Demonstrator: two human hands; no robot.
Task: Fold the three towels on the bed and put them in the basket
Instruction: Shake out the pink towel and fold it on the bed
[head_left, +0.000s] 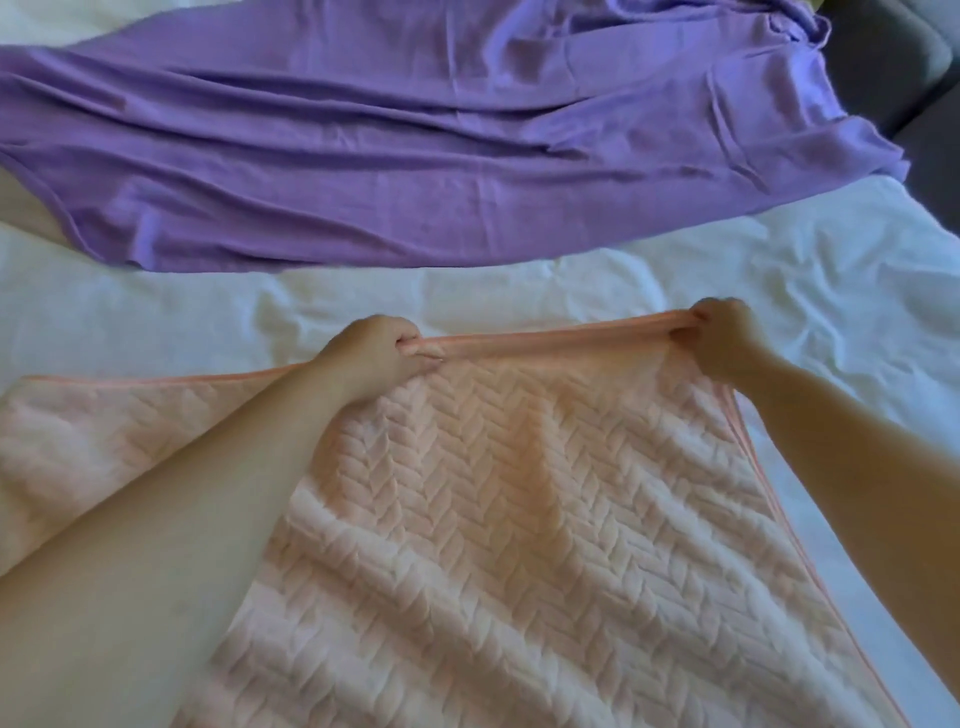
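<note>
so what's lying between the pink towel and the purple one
Only a bare, wrinkled strip of white bedsheet separates the pink towel from the purple towel, as the head view shows.

I see both hands gripping the far hem of the pale pink towel (519, 493) with its raised herringbone weave: my left hand (376, 358) and right hand (722, 340) each curl round the peach trim, stretching it taut between them. Beyond the knuckles, across a strip of rumpled white bed sheet (571, 280), lies the wrinkled purple towel (389, 145), spread out unfolded.
</note>
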